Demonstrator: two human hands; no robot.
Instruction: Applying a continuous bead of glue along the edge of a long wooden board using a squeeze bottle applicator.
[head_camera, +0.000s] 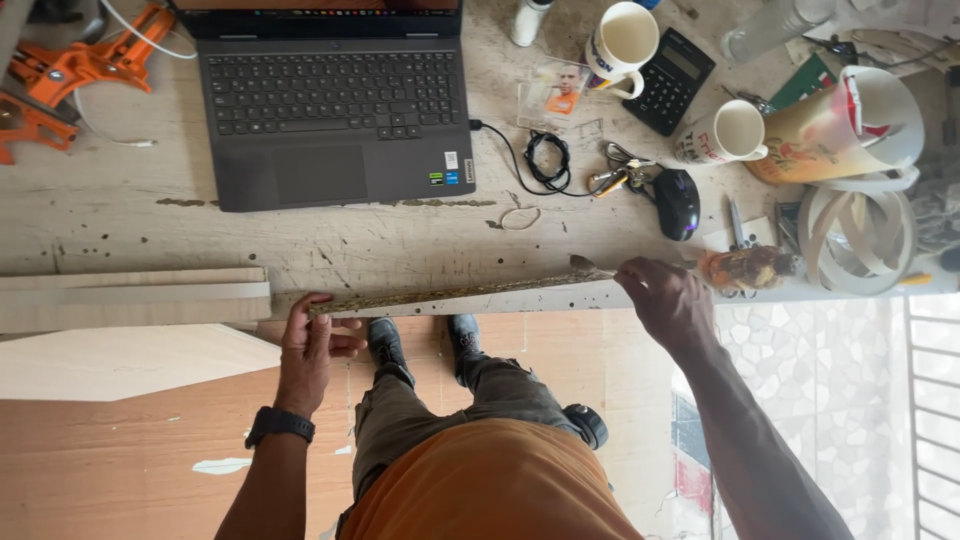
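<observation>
I am holding a long, thin strip (455, 292) along the near edge of the worn workbench (300, 240). It is lying almost level, its right end rising slightly. My left hand (312, 345) is pinching the strip's left end between thumb and fingers, just right of the pale wooden boards (130, 297) stacked on the bench edge. My right hand (668, 300) is closing around the strip's right end, fingers curled over it; I cannot tell how tightly. I am wearing a black watch (279, 424) on the left wrist.

Farther back on the bench, a dark laptop (335, 115) is sitting open, with orange clamps (75, 75) to its left. To the right, a black mouse (677, 202), a calculator (671, 80), two white mugs (722, 133) and rolls of white edge tape (855, 235) are lying well apart from my hands. Scissors (738, 228) are resting just beyond my right hand.
</observation>
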